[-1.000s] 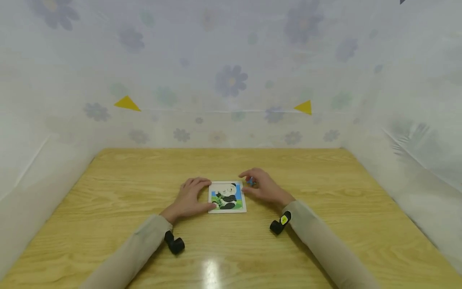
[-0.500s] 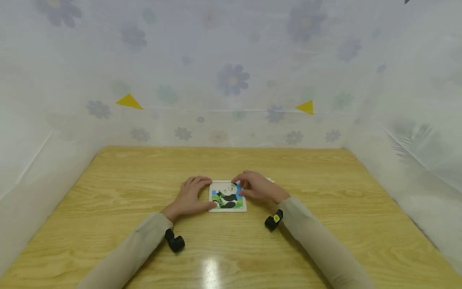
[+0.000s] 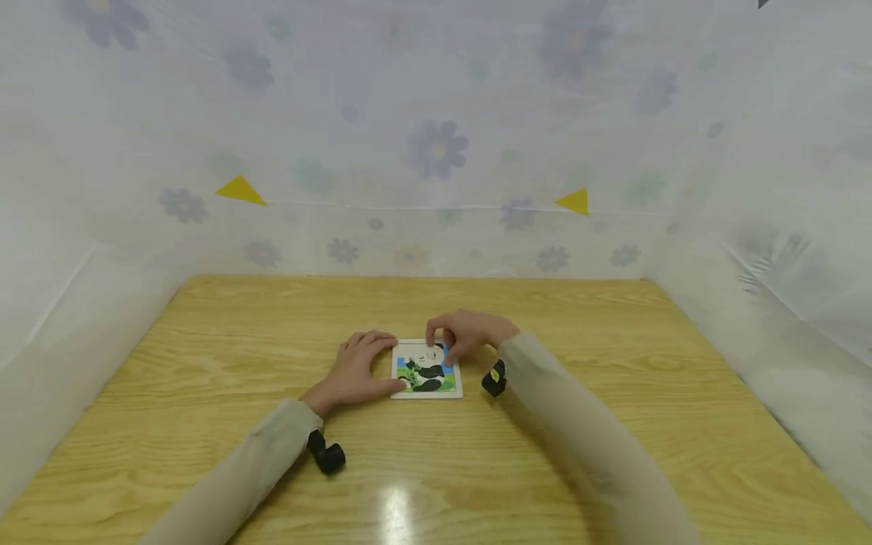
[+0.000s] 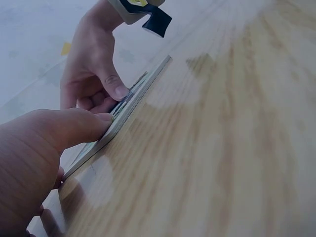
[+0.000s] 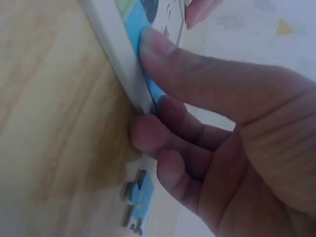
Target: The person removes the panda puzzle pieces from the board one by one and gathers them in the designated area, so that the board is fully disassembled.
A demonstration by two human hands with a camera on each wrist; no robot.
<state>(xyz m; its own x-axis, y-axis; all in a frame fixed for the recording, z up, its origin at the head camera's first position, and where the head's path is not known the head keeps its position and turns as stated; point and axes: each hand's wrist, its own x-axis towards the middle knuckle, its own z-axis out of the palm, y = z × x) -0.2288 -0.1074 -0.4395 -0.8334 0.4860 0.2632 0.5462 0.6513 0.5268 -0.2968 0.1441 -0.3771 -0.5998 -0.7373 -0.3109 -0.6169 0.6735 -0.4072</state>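
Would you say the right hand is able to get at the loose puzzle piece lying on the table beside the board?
Probably yes: the loose puzzle piece lies bare on the table just past the right hand, whose curled fingers are nearest; nothing covers it.

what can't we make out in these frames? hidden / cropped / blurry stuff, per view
- Head view: the top right of the panda puzzle is covered by the right hand; the picture is too small to count its pieces.
- Left wrist view: the left hand is cut off by the frame's edge; the puzzle shows edge-on, so its picture is unreadable.
- Right wrist view: the loose piece is blurred and partly hidden behind the fingers.
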